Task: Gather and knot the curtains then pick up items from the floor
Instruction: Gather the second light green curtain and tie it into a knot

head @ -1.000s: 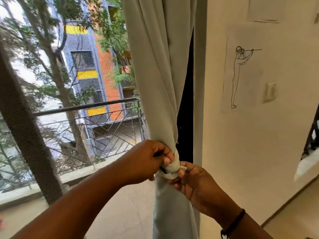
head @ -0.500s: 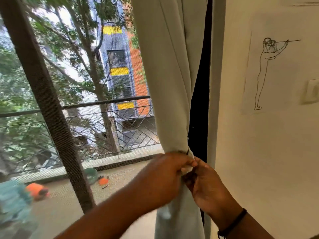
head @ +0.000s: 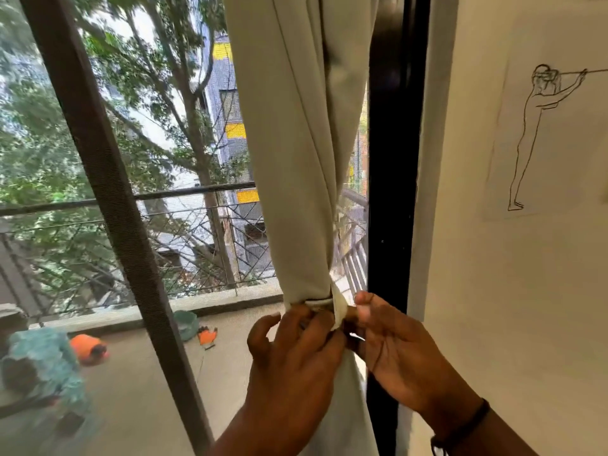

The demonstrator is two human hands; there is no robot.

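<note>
A pale beige curtain (head: 299, 153) hangs gathered into a narrow bundle beside the black door frame. A light band or tie (head: 337, 309) wraps the bundle at its waist. My left hand (head: 292, 360) covers the front of the bundle just under the band, fingers curled against the fabric. My right hand (head: 391, 343) comes in from the right and pinches the loose end of the band between thumb and fingers. The knot itself is hidden behind my fingers. Below my hands the curtain hangs straight down.
A black door frame (head: 391, 159) stands right of the curtain, then a cream wall with a line drawing (head: 539, 133). A dark mesh-screen bar (head: 108, 205) slants across the left. On the balcony floor lie an orange glove (head: 207, 335), a green pot (head: 186, 324), an orange object (head: 88, 348) and teal cloth (head: 42, 363).
The view has swung left and moved closer. My hands stay at the curtain's waist; the left slid down below the band, the right opened out and now pinches the band's end.
</note>
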